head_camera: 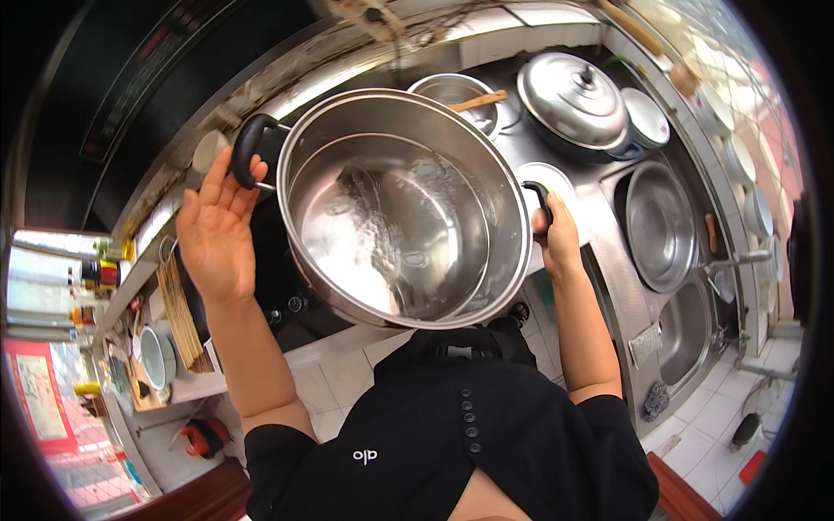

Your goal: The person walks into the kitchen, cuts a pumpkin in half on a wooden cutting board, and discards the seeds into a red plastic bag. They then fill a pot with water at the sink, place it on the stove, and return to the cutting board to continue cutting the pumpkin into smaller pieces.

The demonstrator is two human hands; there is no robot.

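Observation:
A large stainless steel pot (404, 208) with water in it fills the middle of the view, in front of my body; its water surface is rippled. My left hand (225, 225) is palm up at the pot's left black handle (244, 153), with its fingers passing under the handle and its thumb held apart. At the right side, my right hand (557, 228) is closed round the other black handle (541, 198), thumb on top. The underside of the pot is hidden.
Behind the pot stand a metal bowl with a wooden-handled utensil (479, 102) and a lidded pan (573, 101). To the right are a white plate (554, 185), a metal basin (661, 225) and a sink (684, 332). A black cooktop (280, 286) lies beneath, with chopsticks (182, 312) at left.

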